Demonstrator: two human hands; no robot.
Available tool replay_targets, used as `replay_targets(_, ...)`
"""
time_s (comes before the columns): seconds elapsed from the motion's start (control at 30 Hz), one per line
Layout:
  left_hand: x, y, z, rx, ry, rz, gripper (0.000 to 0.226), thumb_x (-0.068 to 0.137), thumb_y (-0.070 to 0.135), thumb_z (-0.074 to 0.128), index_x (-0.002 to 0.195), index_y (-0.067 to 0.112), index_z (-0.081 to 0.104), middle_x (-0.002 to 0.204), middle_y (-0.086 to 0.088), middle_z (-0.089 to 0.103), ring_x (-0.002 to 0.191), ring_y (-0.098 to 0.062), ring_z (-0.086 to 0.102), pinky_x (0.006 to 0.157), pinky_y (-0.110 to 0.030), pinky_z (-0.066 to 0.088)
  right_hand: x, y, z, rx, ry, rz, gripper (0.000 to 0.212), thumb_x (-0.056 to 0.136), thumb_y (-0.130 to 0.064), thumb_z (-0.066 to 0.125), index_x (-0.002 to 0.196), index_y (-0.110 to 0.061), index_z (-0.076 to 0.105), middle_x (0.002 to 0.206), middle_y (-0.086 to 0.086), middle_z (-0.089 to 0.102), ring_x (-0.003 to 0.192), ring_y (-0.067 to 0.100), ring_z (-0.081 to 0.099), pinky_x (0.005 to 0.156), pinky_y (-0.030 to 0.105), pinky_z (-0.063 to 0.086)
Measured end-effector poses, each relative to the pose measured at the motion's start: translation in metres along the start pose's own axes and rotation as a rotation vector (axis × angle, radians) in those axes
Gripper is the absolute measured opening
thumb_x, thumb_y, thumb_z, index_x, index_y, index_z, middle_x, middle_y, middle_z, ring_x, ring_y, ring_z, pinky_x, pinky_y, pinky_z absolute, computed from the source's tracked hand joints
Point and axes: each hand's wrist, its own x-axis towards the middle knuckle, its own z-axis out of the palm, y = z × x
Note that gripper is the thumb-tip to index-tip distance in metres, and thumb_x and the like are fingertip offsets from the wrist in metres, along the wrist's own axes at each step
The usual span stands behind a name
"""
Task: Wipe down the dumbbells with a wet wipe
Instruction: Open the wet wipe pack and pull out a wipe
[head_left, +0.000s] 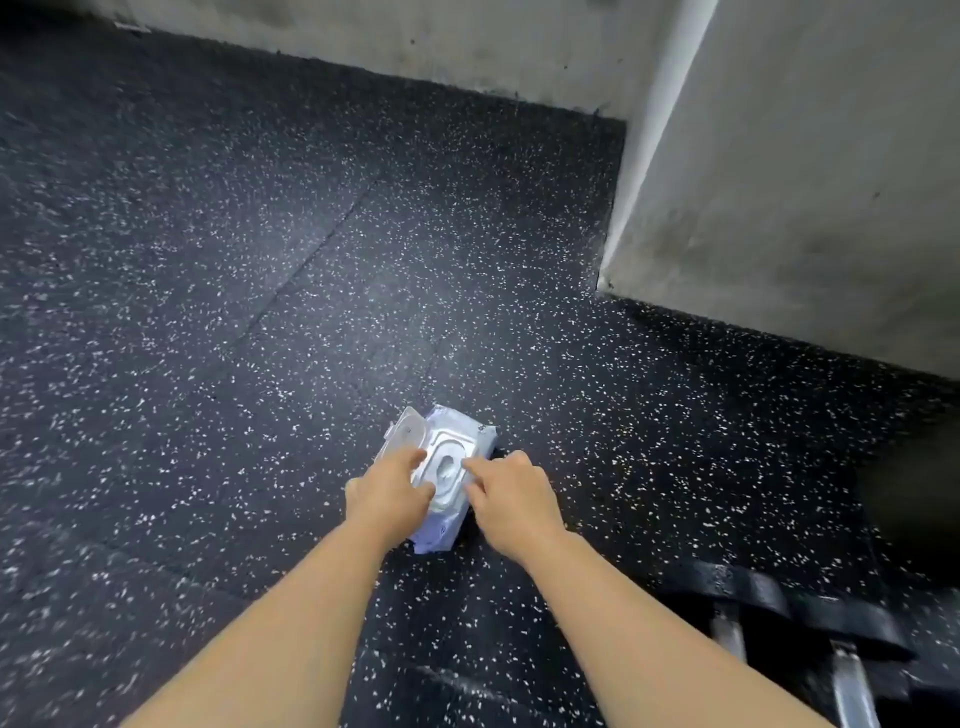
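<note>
Left hand (389, 491) and right hand (511, 493) grip soft lilac wipe pack (435, 535), clear lid (402, 432) open

Floor (208, 260): dark rubber matting, white-flecked, with tile seams running left of and below the concrete pillar (805, 182). The pillar is pale and smudged dark toward its base. Left of the pillar, a grey back wall (415, 36) – grime along its floor joint.
</note>
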Motion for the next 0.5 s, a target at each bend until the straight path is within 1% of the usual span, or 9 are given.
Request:
replay_targets(0.1,0.001,-0.007,0.005,0.178,0.064,0.042,0.044,0.093,0.029,0.052,0.137,0.034,0.048,0.132,0.006,0.06,0.121,-0.018,0.056,0.104,-0.032,0.035,0.018,-0.003,0.014,-0.039,0.07,-0.031,0.03,0.101,-0.032,0.042,0.122,-0.026,0.063,0.11,0.011,0.062,0.108,0.03,0.049,0.084,0.036,0.039)
replay_targets(0.17,0.0,-0.013,0.012,0.251,0.072,0.075,0.037,0.093,0.029,0.05,0.13,0.036,0.053,0.12,0.005,0.065,0.117,-0.018,0.056,0.097,-0.032,0.035,0.027,-0.005,0.022,-0.043,0.076,-0.018,0.029,0.1,-0.027,0.042,0.115,-0.025,0.067,0.107,0.007,0.063,0.105,0.027,0.048,0.082,0.036,0.037)
replay_targets(0.2,-0.001,-0.015,0.016,0.268,0.071,0.093,0.034,0.093,0.028,0.051,0.125,0.036,0.056,0.116,0.006,0.065,0.117,-0.017,0.054,0.094,-0.032,0.033,0.031,-0.006,0.026,-0.033,0.077,-0.005,0.029,0.1,-0.022,0.041,0.109,-0.023,0.069,0.104,0.005,0.063,0.103,0.027,0.047,0.08,0.035,0.035)
replay_targets(0.27,0.0,-0.018,0.021,0.29,0.086,0.131,0.028,0.092,0.024,0.052,0.116,0.036,0.061,0.115,0.011,0.064,0.122,-0.015,0.048,0.089,-0.033,0.028,0.04,-0.007,0.032,-0.029,0.107,0.03,0.028,0.098,-0.016,0.041,0.097,-0.018,0.07,0.1,0.004,0.062,0.102,0.027,0.047,0.077,0.034,0.031)
replay_targets(0.3,0.001,-0.018,0.022,0.305,0.095,0.146,0.027,0.092,0.023,0.052,0.113,0.035,0.064,0.121,0.014,0.062,0.125,-0.014,0.045,0.09,-0.033,0.027,0.044,-0.007,0.036,-0.02,0.117,0.042,0.029,0.098,-0.016,0.042,0.096,-0.017,0.07,0.102,0.003,0.063,0.103,0.027,0.048,0.078,0.034,0.032)
replay_targets(0.37,0.002,-0.019,0.026,0.335,0.097,0.168,0.027,0.092,0.023,0.052,0.112,0.035,0.068,0.136,0.019,0.054,0.129,-0.013,0.041,0.096,-0.034,0.028,0.052,-0.009,0.041,-0.011,0.125,0.077,0.03,0.099,-0.016,0.043,0.103,-0.016,0.072,0.109,0.004,0.063,0.105,0.026,0.049,0.085,0.035,0.037)
replay_targets(0.4,0.003,-0.02,0.027,0.35,0.098,0.176,0.027,0.092,0.025,0.052,0.11,0.035,0.069,0.137,0.02,0.053,0.129,-0.012,0.04,0.097,-0.034,0.027,0.055,-0.012,0.041,-0.009,0.127,0.111,0.029,0.099,-0.017,0.043,0.105,-0.015,0.072,0.111,0.005,0.063,0.106,0.026,0.05,0.088,0.034,0.039)
replay_targets(0.43,0.004,-0.022,0.029,0.363,0.105,0.186,0.026,0.092,0.026,0.051,0.108,0.035,0.07,0.132,0.021,0.055,0.127,-0.012,0.041,0.093,-0.034,0.028,0.058,-0.014,0.042,-0.009,0.137,0.144,0.028,0.099,-0.017,0.045,0.106,-0.015,0.071,0.113,0.007,0.063,0.107,0.026,0.051,0.089,0.034,0.04)
replay_targets(0.5,0.006,-0.025,0.031,0.378,0.129,0.206,0.023,0.091,0.029,0.05,0.102,0.035,0.07,0.114,0.02,0.059,0.122,-0.011,0.043,0.083,-0.031,0.024,0.063,-0.018,0.043,-0.031,0.154,0.183,0.023,0.098,-0.021,0.048,0.109,-0.014,0.068,0.116,0.008,0.062,0.111,0.026,0.052,0.092,0.033,0.041)
